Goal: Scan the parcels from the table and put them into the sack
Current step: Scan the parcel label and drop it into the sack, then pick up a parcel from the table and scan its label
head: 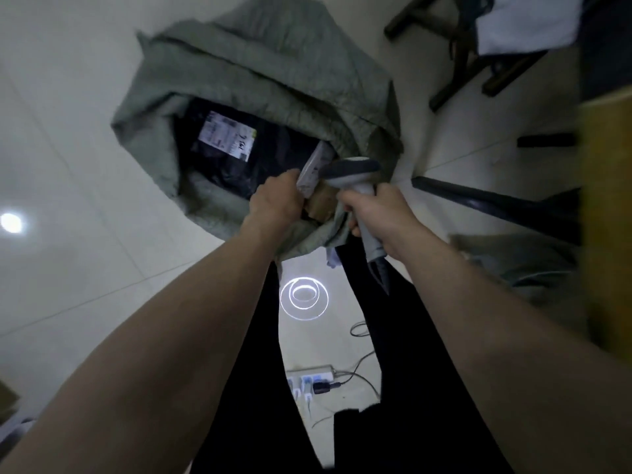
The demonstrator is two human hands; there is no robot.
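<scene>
Two hands work at the near lip of the sack (pixel 219 73), and most of the risk sits there. Nearest, a power strip (pixel 309 378) and loose cables lie on the floor between the person's legs; a step back could catch them. Higher up, the right hand (pixel 379 213) is wrapped round the grip of the scanner (pixel 352 169) and seems to bunch the sack's edge with it, so cloth could slip free and the mouth sag shut. The left hand (pixel 273 200) pinches a small parcel (pixel 313 165) at the rim, not yet released; whether it sits over the opening or on the edge is unclear, and let go early it might drop outside. Farther in, a dark parcel (pixel 246 148) with a white label already lies inside the sack.
</scene>
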